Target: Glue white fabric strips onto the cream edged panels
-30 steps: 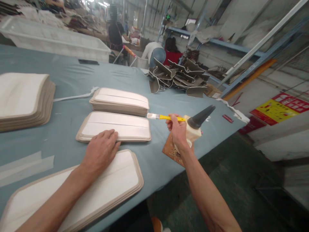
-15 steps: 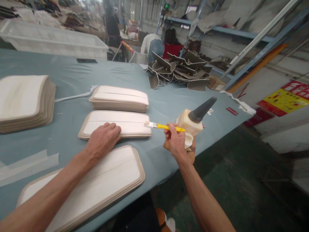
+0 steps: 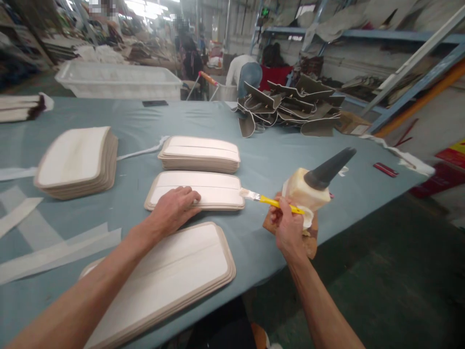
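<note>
My right hand [image 3: 288,223] grips a yellow-handled brush [image 3: 271,200], whose pale bristles touch or hover at the right end of the middle stack of white panels [image 3: 218,186]. My left hand [image 3: 176,208] rests on the front edge of that stack, its fingers bent; what lies under them is hidden. Behind it stands another stack [image 3: 203,148], and a larger stack [image 3: 174,276] lies in front, partly under my left forearm. Beside my right hand is a cream container with a black cone [image 3: 330,169], on a brown board [image 3: 271,220].
A tall stack of panels [image 3: 76,157] and white strips [image 3: 90,247] lie at the left. Dark folded pieces [image 3: 290,109] are heaped at the back, near a white tub [image 3: 119,80]. A phone-like dark object [image 3: 155,103] lies nearby. One person [image 3: 245,72] bends beyond the table.
The view has shifted left, so the table's things appear farther right. The brush has drawn slightly rightward to the stack's end. My left hand's fingers have slid a little and look less tightly curled.
</note>
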Motion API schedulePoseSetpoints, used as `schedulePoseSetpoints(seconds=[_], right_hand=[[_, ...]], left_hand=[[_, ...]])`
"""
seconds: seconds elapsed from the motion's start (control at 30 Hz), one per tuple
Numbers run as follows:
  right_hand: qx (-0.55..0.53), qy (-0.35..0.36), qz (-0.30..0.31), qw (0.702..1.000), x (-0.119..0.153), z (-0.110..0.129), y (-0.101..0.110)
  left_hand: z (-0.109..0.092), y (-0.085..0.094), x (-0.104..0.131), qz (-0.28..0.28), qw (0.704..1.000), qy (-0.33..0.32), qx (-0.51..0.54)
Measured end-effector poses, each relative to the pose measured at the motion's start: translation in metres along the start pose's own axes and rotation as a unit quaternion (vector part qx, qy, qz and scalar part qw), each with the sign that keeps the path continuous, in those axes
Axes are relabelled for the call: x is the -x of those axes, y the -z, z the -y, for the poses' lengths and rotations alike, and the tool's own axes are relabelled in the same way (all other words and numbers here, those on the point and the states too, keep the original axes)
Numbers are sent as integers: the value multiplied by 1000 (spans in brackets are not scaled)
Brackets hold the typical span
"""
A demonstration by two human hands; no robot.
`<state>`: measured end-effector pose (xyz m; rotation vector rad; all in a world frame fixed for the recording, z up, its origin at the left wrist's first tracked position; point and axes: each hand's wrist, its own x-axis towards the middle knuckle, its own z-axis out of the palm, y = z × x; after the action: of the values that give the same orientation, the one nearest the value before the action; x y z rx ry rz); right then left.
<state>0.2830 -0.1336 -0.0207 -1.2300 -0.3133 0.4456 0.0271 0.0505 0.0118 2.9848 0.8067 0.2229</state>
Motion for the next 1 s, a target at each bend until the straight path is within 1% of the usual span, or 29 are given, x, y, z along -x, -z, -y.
schedulePoseSetpoints(seconds=[0.1,0.23,0.33,0.43,0.5,0.6,0.73,0.93,1.0], right_hand=[[-12,1,3,1000,2,0,-4],[-21,10,1,1000,4,1,-9],[-18,7,-3,1000,4,0,-10],[-16,3,-7,1000,5,-2,-9],[-14,2,-7,1000,5,-3,-9],[-11,-3,-8,1000,6,-3,-8],[-9,-15,-13,1000,7,-2,-9],[-23,-30,-17,999,8,-4,-8],[-30,-29,-19,999,7,-6,-7]], left_hand=[[0,2,-2,6,1000,2,3],[4,10,-8,17,1000,-1,20],[6,17,-10,46,998,9,35],[3,18,-7,74,997,4,28],[0,16,-3,62,998,-4,0],[-4,12,3,29,999,-9,-33],[-6,13,6,18,1000,-9,-12],[0,13,5,-2,1000,-5,-22],[3,13,5,-1,1000,-5,-21]])
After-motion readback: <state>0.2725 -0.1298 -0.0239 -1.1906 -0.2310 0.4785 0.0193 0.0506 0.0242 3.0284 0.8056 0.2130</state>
